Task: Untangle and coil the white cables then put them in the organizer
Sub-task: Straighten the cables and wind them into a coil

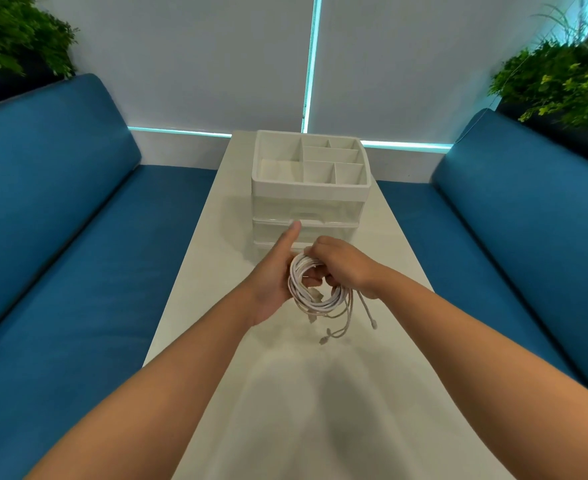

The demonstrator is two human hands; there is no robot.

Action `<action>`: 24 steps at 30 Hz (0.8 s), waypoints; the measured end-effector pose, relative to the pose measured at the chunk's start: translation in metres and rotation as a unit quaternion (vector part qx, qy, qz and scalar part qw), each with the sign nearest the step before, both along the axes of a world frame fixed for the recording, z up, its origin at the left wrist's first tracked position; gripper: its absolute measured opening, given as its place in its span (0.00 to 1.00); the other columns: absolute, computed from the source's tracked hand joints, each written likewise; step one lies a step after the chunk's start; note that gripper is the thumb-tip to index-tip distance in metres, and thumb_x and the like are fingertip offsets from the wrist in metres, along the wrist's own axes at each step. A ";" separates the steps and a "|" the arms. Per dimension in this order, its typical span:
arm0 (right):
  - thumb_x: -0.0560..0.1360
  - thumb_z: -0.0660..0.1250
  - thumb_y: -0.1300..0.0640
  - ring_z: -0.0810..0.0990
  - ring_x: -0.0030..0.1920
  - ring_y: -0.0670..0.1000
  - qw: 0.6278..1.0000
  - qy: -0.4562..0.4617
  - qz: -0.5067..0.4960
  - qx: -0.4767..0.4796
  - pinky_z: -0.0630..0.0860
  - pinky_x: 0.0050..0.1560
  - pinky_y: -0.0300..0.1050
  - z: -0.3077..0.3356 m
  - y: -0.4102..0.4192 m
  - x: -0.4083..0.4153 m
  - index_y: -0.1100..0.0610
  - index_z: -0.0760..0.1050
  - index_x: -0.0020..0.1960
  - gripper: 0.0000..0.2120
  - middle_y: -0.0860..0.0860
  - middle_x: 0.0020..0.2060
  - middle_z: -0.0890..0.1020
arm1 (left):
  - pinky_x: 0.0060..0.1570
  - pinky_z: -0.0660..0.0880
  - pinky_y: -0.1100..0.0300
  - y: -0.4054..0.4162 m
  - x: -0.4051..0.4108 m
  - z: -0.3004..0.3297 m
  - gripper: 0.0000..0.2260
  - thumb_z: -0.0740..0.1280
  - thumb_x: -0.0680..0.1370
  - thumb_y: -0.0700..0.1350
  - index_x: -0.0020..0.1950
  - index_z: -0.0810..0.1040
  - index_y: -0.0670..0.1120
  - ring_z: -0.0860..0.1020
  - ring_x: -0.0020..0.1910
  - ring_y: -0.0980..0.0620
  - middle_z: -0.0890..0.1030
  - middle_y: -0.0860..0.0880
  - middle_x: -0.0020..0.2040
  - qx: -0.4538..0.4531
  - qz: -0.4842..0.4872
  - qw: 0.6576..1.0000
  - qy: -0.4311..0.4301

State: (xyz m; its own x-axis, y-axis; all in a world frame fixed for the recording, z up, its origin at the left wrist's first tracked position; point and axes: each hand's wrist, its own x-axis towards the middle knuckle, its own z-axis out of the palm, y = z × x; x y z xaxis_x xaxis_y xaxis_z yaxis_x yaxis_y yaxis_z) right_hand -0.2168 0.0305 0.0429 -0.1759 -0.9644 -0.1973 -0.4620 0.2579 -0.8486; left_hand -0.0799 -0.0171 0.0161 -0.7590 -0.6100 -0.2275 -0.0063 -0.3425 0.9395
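Observation:
A coil of white cables (311, 299) hangs above the middle of the white table (285, 393), held between both hands. My left hand (273, 275) grips the coil's left side, thumb pointing up. My right hand (342, 265) closes over the coil's top right. Several loose cable ends with plugs (337, 332) dangle below the coil. The white organizer (311, 188) stands just beyond my hands, with open compartments on top and clear drawers below, all shut.
Blue sofas (60, 220) run along both sides of the narrow table. Green plants (562, 77) sit behind each sofa back. A white wall with a lit strip lies behind the organizer.

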 end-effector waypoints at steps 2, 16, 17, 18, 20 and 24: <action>0.80 0.58 0.56 0.65 0.28 0.48 1.000 -0.012 0.015 -0.003 0.62 0.30 0.42 0.000 -0.001 0.004 0.58 0.65 0.39 0.12 0.52 0.29 0.69 | 0.44 0.71 0.56 0.002 -0.004 0.008 0.34 0.51 0.78 0.70 0.47 0.80 0.41 0.76 0.35 0.50 0.78 0.46 0.35 -0.041 0.032 0.994 -0.093; 0.78 0.65 0.60 0.80 0.40 0.50 0.984 -0.162 0.068 -0.030 0.74 0.44 0.44 -0.010 0.016 -0.010 0.60 0.75 0.56 0.08 0.52 0.38 0.80 | 0.32 0.70 0.59 0.011 -0.001 -0.012 0.16 0.57 0.84 0.54 0.45 0.74 0.44 0.70 0.27 0.54 0.73 0.51 0.27 -0.052 0.259 0.964 0.016; 0.78 0.66 0.61 0.81 0.39 0.51 0.984 -0.166 0.064 -0.032 0.75 0.44 0.44 -0.011 0.017 -0.011 0.60 0.76 0.57 0.09 0.52 0.38 0.81 | 0.34 0.71 0.58 0.010 0.001 -0.015 0.15 0.57 0.84 0.53 0.46 0.75 0.44 0.71 0.28 0.53 0.73 0.50 0.28 -0.053 0.249 0.967 0.016; 0.78 0.66 0.61 0.81 0.39 0.51 0.984 -0.166 0.056 -0.033 0.76 0.44 0.44 -0.011 0.017 -0.014 0.61 0.77 0.58 0.09 0.53 0.38 0.81 | 0.35 0.71 0.57 0.010 0.004 -0.016 0.14 0.57 0.84 0.51 0.46 0.75 0.43 0.72 0.30 0.52 0.74 0.49 0.29 -0.063 0.233 0.970 0.006; 0.77 0.68 0.60 0.81 0.39 0.52 0.987 -0.149 0.054 -0.027 0.77 0.45 0.46 -0.009 0.018 -0.018 0.61 0.79 0.57 0.10 0.56 0.40 0.83 | 0.37 0.73 0.57 0.007 0.011 -0.012 0.12 0.58 0.82 0.43 0.46 0.79 0.40 0.76 0.32 0.48 0.79 0.46 0.31 -0.055 0.182 0.982 -0.023; 0.75 0.71 0.58 0.80 0.38 0.51 0.989 -0.085 0.120 0.022 0.78 0.42 0.42 -0.004 0.018 -0.013 0.59 0.82 0.55 0.10 0.63 0.48 0.83 | 0.38 0.77 0.55 -0.003 0.017 0.011 0.17 0.54 0.78 0.47 0.45 0.75 0.36 0.78 0.29 0.42 0.80 0.37 0.34 0.043 0.080 0.988 -0.126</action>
State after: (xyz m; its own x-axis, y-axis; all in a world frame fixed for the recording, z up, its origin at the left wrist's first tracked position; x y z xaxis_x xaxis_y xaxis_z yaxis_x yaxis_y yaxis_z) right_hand -0.2303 0.0487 0.0393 0.0967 -0.9642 -0.2468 -0.3659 0.1962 -0.9097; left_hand -0.0631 -0.0200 0.0269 -0.5665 -0.6882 -0.4532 -0.1760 -0.4362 0.8825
